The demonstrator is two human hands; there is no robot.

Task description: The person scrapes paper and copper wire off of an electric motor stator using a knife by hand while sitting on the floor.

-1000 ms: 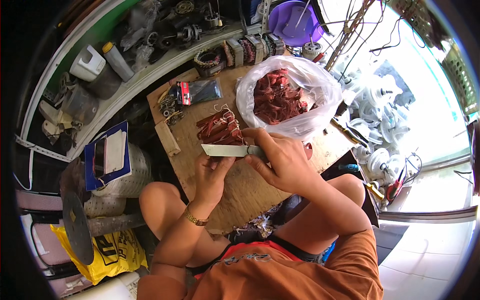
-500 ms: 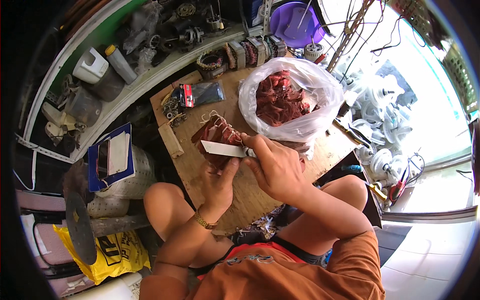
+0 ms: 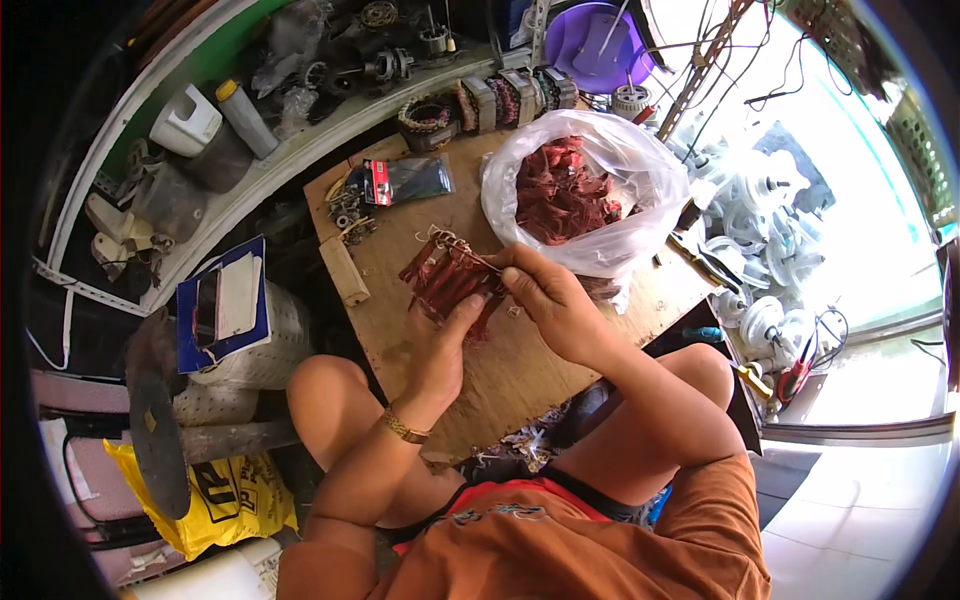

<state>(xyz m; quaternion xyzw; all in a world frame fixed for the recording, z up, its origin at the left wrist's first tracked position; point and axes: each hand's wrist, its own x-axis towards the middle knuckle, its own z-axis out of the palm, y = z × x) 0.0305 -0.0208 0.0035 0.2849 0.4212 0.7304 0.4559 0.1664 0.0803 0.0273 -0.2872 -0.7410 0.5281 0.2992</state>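
A motor stator (image 3: pixel 450 285) with dark red copper windings, its coil ends laced with pale string, is tilted above the wooden board. My left hand (image 3: pixel 445 335) is closed around its near side, the thumb pressed on the windings. At its right upper edge, my right hand (image 3: pixel 540 295) is closed on a knife (image 3: pixel 487 262). The blade appears turned almost edge-on, a thin line against the laced coil ends; the handle is hidden in my fingers.
The wooden board (image 3: pixel 510 390) bears a white plastic bag (image 3: pixel 500 205) of red copper wire scraps, a packaged black item (image 3: pixel 415 180), small metal parts (image 3: pixel 350 215) and a wood block (image 3: pixel 343 272). Pliers (image 3: pixel 710 265) lie at its right edge. Several stators (image 3: pixel 480 100) line the back.
The knife's broad pale blade, flat across the stator before, now shows only as a thin line. My right hand has moved slightly up and right; the stator has turned, showing more of its windings.
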